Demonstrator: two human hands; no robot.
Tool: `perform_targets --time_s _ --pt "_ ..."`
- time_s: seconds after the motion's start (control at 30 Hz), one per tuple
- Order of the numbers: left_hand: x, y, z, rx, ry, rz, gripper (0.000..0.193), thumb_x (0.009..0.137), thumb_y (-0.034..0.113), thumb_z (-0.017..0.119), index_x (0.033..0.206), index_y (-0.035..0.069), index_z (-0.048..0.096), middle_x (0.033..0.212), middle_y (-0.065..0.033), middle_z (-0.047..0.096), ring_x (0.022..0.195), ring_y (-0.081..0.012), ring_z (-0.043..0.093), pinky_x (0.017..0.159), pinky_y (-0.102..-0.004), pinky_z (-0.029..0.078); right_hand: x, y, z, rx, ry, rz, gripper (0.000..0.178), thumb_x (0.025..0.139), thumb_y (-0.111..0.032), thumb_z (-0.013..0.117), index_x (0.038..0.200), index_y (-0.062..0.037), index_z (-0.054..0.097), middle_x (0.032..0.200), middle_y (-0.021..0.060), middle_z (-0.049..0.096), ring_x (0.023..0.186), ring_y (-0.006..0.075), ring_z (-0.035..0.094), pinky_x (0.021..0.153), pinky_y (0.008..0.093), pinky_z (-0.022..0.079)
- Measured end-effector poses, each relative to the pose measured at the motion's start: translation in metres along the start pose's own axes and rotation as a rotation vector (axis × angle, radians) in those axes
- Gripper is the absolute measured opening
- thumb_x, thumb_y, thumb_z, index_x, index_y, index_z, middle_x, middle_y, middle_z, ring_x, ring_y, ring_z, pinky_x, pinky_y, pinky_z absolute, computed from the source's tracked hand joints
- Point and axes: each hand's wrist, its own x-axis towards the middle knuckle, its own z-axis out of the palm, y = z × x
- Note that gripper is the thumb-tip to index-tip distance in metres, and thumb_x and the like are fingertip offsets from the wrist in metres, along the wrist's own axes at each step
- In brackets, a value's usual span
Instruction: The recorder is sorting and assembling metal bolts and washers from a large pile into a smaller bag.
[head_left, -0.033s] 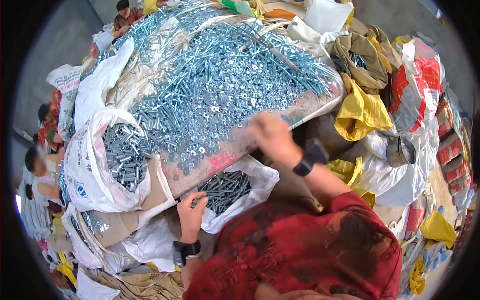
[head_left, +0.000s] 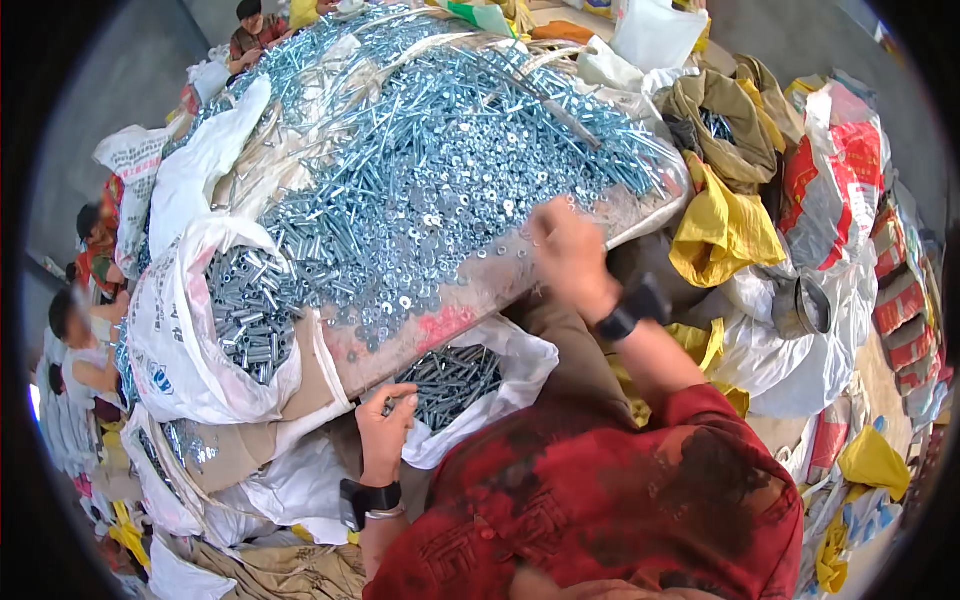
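Observation:
A big heap of silvery-blue bolts and washers (head_left: pixel 430 170) lies on a tilted sheet in front of me. My right hand (head_left: pixel 568 250), blurred, rests with curled fingers on the heap's near edge; what it holds is unclear. Below the sheet stands an open white bag of darker bolts (head_left: pixel 455 378). My left hand (head_left: pixel 385 425) is at this bag's left rim, fingers pinched around a few small bolts. Both wrists wear a black watch, and my sleeves are red.
A white sack of short bolts (head_left: pixel 215 310) stands at the left. Yellow bags (head_left: pixel 722 230), a red-and-white sack (head_left: pixel 845 175) and a metal bowl (head_left: pixel 800 305) crowd the right. Other people sit at the left (head_left: pixel 80 335) and far top (head_left: pixel 255 30).

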Motion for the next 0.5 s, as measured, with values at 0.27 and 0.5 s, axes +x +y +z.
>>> perform_targets --time_s 0.27,0.5 --pt "0.007 0.034 0.034 -0.778 -0.291 -0.342 0.019 0.093 0.005 0.059 0.111 0.001 0.063 0.063 -0.0058 0.056 0.046 -0.0053 0.039 0.04 -0.0199 0.025 0.127 0.089 -0.008 -0.771 -0.096 -0.196 0.011 0.081 -0.007 0.06 0.09 -0.0011 0.063 0.089 0.018 0.065 0.086 0.0337 0.064 0.069 0.0459 0.049" --pt "-0.004 0.028 0.025 -0.713 -0.258 -0.36 0.009 0.094 0.009 0.061 0.099 0.002 0.062 0.062 -0.0064 0.056 0.046 -0.0071 0.044 0.038 -0.0197 0.029 0.154 0.088 -0.002 -0.798 -0.303 -0.204 0.01 0.078 -0.007 0.058 0.082 -0.0009 0.064 0.074 0.0186 0.069 0.073 0.0348 0.069 0.066 0.045 0.05"
